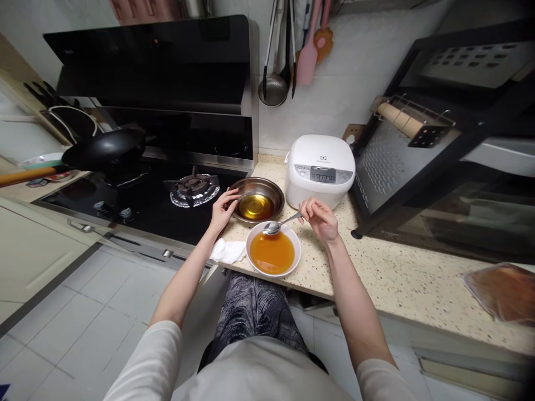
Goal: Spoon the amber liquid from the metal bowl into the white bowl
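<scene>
My right hand (320, 219) is closed on the handle of a metal spoon (273, 228). The spoon's bowl is over the far edge of a white bowl (297, 259) that holds an orange-brown liquid (271, 253). Behind it stands a wider stainless steel bowl (276, 192) with a clear golden liquid (256, 206) in the bottom. My left hand (224, 207) grips the steel bowl's left rim between thumb and fingers. A crumpled white cloth or tissue (228, 251) lies left of the white bowl, by the counter's front edge.
A white rice cooker (321, 167) stands behind my right hand. To the left is a black gas stove (167, 211) with a wok (104, 147) on its far burner. A dark metal rack (388, 128) rises at the right, and a plastic-wrapped brown item (501, 292) rests on the counter.
</scene>
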Available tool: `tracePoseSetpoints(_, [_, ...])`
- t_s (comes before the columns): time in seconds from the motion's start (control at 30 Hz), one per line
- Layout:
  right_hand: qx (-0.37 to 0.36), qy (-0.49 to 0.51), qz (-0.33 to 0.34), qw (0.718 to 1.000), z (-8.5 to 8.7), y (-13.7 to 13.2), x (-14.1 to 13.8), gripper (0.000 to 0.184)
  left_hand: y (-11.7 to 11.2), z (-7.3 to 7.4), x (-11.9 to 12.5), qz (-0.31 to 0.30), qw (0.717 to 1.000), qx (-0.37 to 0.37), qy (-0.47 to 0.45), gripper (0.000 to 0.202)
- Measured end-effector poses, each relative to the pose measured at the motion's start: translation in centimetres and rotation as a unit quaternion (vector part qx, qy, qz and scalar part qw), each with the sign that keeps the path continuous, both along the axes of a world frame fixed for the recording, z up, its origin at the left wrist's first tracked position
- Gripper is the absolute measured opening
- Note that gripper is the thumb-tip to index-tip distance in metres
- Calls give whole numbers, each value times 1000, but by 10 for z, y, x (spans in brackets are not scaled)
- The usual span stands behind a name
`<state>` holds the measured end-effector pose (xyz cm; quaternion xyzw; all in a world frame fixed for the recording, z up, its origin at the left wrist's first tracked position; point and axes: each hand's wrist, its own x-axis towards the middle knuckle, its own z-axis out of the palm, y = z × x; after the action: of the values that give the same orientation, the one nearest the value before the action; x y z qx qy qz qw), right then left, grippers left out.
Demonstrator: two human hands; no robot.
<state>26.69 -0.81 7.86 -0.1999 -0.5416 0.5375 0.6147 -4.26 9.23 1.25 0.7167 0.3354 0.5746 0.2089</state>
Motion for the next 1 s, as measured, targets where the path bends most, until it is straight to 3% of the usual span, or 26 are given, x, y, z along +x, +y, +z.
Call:
tracePoseSetpoints(0.27, [-11,-15,-5,1000,1,0,0,36,1,-1,0,2,1000,-3,-2,23])
tracePoseSetpoints(0.53, [-53,79,-115,989,-11,18,-8,31,0,-2,-1,2,1000,-8,-2,22])
tracePoseSetpoints(0.67, [-53,32,-150,987,-22,23,-15,34,-1,0,0,0,1000,-6,4,23])
tracePoseSetpoints(1.0, [-65,-23,-108,992,-41,32,-24,41,-2,1,1,-1,1000,-10,-4,23])
